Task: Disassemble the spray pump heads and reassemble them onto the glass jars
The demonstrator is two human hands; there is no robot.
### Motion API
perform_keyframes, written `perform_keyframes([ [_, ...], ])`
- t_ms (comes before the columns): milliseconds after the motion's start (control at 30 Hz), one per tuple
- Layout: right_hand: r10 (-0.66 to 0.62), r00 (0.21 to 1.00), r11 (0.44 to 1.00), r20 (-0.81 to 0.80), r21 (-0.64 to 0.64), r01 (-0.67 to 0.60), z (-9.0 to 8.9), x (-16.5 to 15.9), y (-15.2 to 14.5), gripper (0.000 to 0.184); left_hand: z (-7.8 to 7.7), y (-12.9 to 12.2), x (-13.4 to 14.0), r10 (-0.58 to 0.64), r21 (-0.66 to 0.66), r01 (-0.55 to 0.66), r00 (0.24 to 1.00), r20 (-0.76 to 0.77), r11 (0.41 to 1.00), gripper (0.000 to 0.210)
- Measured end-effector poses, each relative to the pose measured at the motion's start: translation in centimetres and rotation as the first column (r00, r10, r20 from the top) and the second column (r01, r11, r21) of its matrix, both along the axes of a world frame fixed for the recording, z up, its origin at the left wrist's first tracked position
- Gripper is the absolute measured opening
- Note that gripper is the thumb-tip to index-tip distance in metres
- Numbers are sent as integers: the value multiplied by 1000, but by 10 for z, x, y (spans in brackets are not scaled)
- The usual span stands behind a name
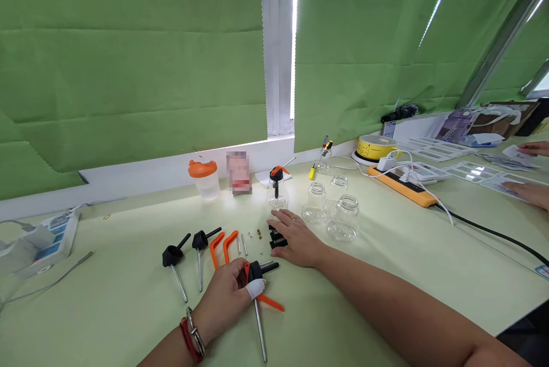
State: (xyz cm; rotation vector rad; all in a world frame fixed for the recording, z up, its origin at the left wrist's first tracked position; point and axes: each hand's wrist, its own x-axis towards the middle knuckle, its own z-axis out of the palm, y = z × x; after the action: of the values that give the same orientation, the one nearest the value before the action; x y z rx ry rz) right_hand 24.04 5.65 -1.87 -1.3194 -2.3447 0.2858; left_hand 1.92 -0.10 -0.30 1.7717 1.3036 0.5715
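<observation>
My left hand (229, 292) grips a black grinder head (255, 271) with a long metal rod pointing toward me and an orange crank handle (271, 302) beside it. White tape wraps the thumb. My right hand (295, 239) lies with fingers spread over a black slotted case (278, 237), covering part of it. To the left are two similar black grinder heads (172, 255) with metal rods. Two bent orange handles (230, 245), metal pins (244, 244) and small brass pieces (259, 234) lie between the hands. An assembled jar with a black and orange top (277, 187) stands behind.
Several glass jars (343, 218) stand beyond my right forearm. A yellow screwdriver (312, 171), an orange power strip (403, 186) with cables and a yellow round tin (376, 148) are farther right. An orange-lidded cup (204, 178) is at the back. Another person's hands (529, 191) are at far right.
</observation>
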Motion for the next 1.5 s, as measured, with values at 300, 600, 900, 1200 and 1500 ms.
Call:
perform_keyframes([
  [300, 0, 994, 995, 111, -100, 11, -11, 1, 5, 59, -4, 1, -1, -6, 4, 6, 1000, 1, 1000, 25],
  [600, 309, 941, 943, 140, 84, -322, 7, -2, -11, 29, 1, -1, -1, -38, -24, 38, 999, -12, 999, 24],
  [900, 270, 936, 949, 227, 101, -299, 2, -13, -12, 34, 4, -2, 0, -40, -40, 39, 999, -34, 998, 25],
  [1200, 199, 947, 977, 252, 26, -212, 0, -21, -7, 47, 4, -1, 0, -28, -36, 26, 999, -45, 999, 26],
  [1500, 21, 984, 999, 176, 27, -26, -8, 0, 4, 69, 0, 0, -2, -58, -37, 58, 998, 8, 998, 24],
])
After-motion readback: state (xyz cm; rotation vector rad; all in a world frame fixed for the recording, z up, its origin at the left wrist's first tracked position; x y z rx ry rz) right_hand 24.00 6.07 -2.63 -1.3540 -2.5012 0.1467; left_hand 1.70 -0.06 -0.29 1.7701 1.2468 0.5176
